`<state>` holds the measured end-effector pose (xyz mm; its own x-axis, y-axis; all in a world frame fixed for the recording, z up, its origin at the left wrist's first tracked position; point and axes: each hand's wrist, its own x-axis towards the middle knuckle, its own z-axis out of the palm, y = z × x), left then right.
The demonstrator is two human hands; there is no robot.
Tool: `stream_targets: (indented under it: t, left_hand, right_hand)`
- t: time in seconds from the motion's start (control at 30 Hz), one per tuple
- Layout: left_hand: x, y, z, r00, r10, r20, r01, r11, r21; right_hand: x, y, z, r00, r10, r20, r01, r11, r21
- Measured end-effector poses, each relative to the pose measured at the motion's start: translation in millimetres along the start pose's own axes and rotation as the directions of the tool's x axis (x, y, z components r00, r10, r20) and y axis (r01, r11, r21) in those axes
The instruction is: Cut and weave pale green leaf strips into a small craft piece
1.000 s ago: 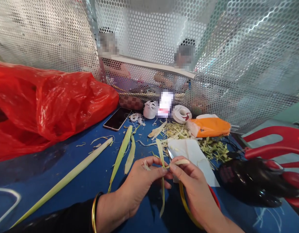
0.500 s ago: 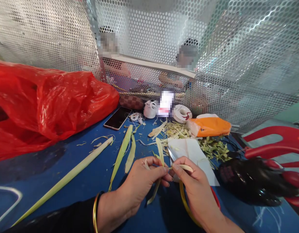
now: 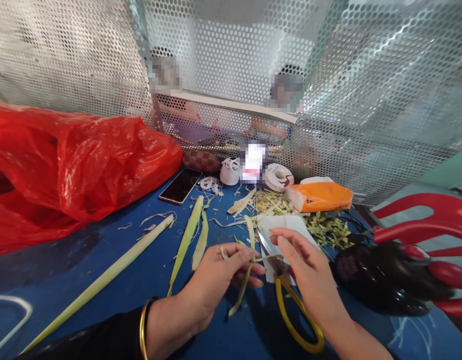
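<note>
"Reaching in from the lower left, is the left grip (image 3: pixel 211 280) closed on anything?"

"Yes. Pale leaf strips (image 3: pixel 250 232) are pinched between thumb and fingers. The wrist, ringed by a gold bangle (image 3: pixel 142 327), is angled up to the right, and the fingers are curled beneath."

"And how is the right grip (image 3: pixel 309 265) posed?"

"It is raised over the scissors (image 3: pixel 281 300), fingers half bent and loosely parted. Whether a strip end is touched by it cannot be told."

"Can any writing be read?"

"The white spool (image 3: pixel 273 177) is marked with a dark red curved figure. A small dark mark is borne by the orange pack (image 3: pixel 326 196), too small to be made out. The lit phone screen (image 3: pixel 253 162) is blurred."

"Where are the strips placed?"

"They are crossed at the left thumb tip, above the bench (image 3: pixel 140 280). One is pointed up and away, another is hung downward, and a thin end is extended sideways toward the right grip."
</note>
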<state>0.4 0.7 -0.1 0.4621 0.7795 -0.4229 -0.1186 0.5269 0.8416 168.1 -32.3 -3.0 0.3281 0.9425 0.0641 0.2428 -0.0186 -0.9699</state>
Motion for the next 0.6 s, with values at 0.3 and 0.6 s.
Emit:
stream_targets:
  t: [0.3,0.6]
  left_hand:
    - [-3.3,-2.8,3.0,0.985,-0.030,0.169,0.024,0.999,0.039]
    - [4.1,-16.3,-3.9,0.991,0.079,0.105,-0.098,0.978,0.185]
  right_hand:
    - [-6.0,-6.9,10.2,0.983,0.035,0.181,-0.023,0.997,-0.067]
    - [-8.0,-18.5,9.0,0.979,-0.149,0.141,0.157,0.986,-0.047]
